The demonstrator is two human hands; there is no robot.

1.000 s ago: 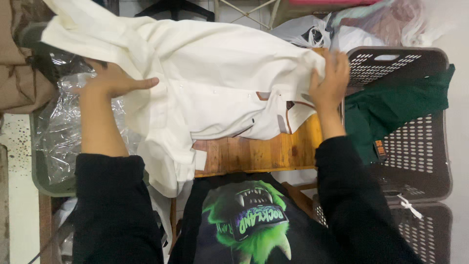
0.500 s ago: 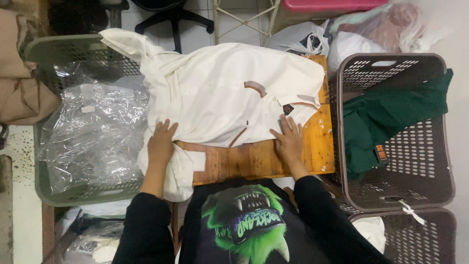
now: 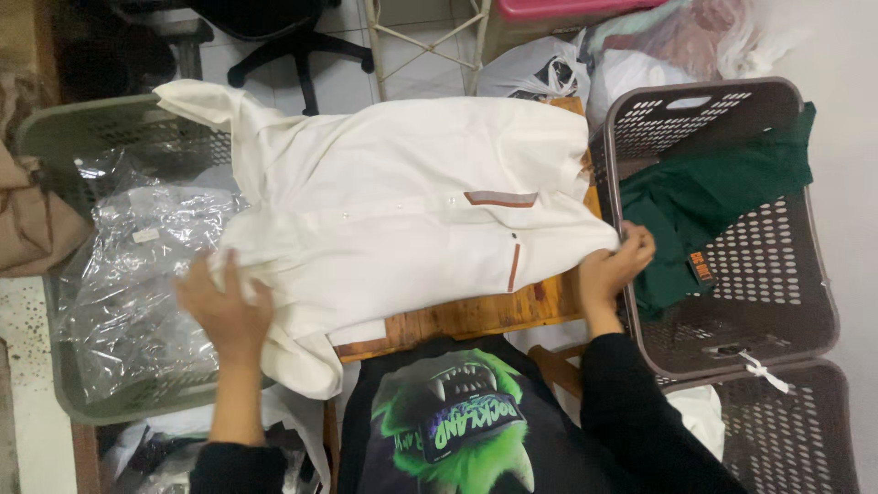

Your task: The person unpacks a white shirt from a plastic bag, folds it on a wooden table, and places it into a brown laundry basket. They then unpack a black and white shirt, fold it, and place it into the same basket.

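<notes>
Centrally, a cream-white button-front cotton garment with brown trim (image 3: 412, 220) lies spread flat over a small wooden table (image 3: 476, 311), covering nearly all of it; only a strip of bare wood shows along the near edge, between the two hands. Left hand (image 3: 224, 306): blurred, palm down, fingers spread apart, lying on the garment's left end where the cloth overhangs the table edge; whether it pinches any fabric cannot be told. Right hand (image 3: 615, 265): fingers drawn together, closed on the garment's right hem at the table's right edge. Just left of the left hand, touching the hanging cloth: a grey-green perforated plastic basket (image 3: 91, 137) holding crumpled clear plastic bags (image 3: 128, 284). Just right of the right hand: a brown perforated plastic basket (image 3: 786, 302) with a dark green folded garment (image 3: 713, 201) draped over its rim, nearly touching the knuckles. Beyond the hands, past the table's far edge: a patch of open tiled floor (image 3: 338, 78), the base of a black swivel chair (image 3: 293, 46), and white plastic bags (image 3: 540, 69). Open room is narrow on both sides, the baskets standing close against the table.
</notes>
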